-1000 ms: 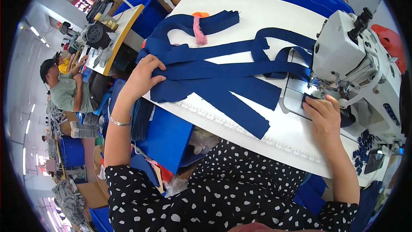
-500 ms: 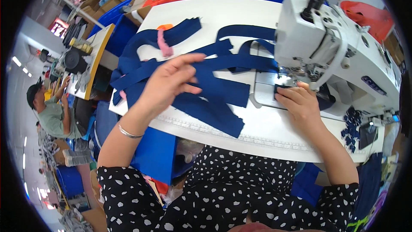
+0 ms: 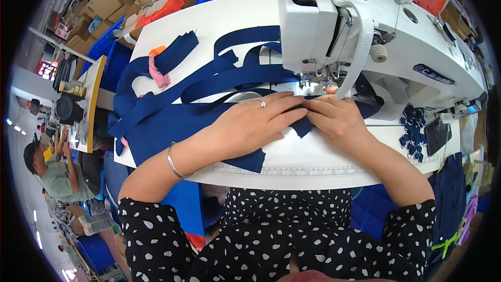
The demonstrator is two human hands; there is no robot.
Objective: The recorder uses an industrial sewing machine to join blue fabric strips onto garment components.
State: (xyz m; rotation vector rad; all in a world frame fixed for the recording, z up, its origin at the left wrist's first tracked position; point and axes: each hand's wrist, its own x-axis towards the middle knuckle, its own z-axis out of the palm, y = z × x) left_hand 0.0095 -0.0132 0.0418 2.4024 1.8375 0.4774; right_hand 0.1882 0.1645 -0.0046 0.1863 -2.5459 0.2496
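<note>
My left hand (image 3: 255, 125) reaches in over a wide dark blue fabric piece (image 3: 167, 125), its fingers pinching the cloth edge just in front of the sewing machine's presser foot (image 3: 311, 83). Fingertip to fingertip with it, my right hand (image 3: 336, 120) grips the same cloth near the needle area. A corner of the fabric hangs out between the hands. Most of the pinched edge is hidden beneath my fingers. A dark blue strip (image 3: 245, 75) runs from the pile on the left to the presser foot.
The white sewing machine (image 3: 402, 36) fills the right back. Small dark blue pieces (image 3: 412, 133) and a dark phone-like slab (image 3: 437, 138) lie to the right. A ruler strip (image 3: 313, 171) follows the table's front edge. Pink scraps (image 3: 158, 73) lie left; a person (image 3: 62, 172) sits far left.
My left hand, earlier raised with fingers apart over the pile, has come right and taken the cloth edge beside my right hand. The whole view has shifted, with the machine now further left.
</note>
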